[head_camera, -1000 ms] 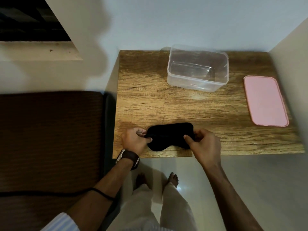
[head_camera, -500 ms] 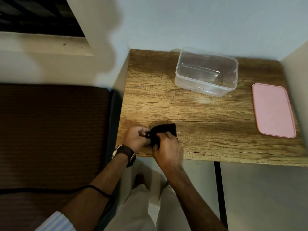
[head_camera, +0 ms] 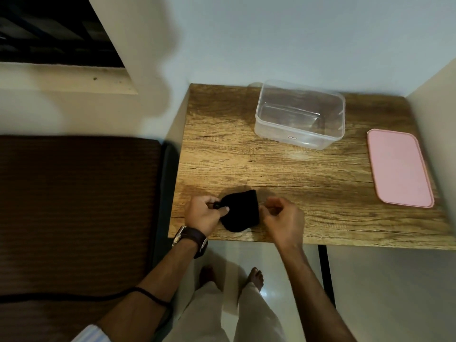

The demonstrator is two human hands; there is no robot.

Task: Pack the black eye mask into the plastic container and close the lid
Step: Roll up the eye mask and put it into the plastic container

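Head view: eye mask (head_camera: 240,211) now folded in half at counter (head_camera: 308,178) near edge; left hand (head_camera: 206,213) fingers pinching it, right hand (head_camera: 283,217) fingers just released, loosely curled; ready for container (head_camera: 299,114).

You are looking at no readable text, a small dark-and-white label (head_camera: 292,138) sitting on the near wall of the clear plastic container (head_camera: 299,114), its marks too tiny to read.
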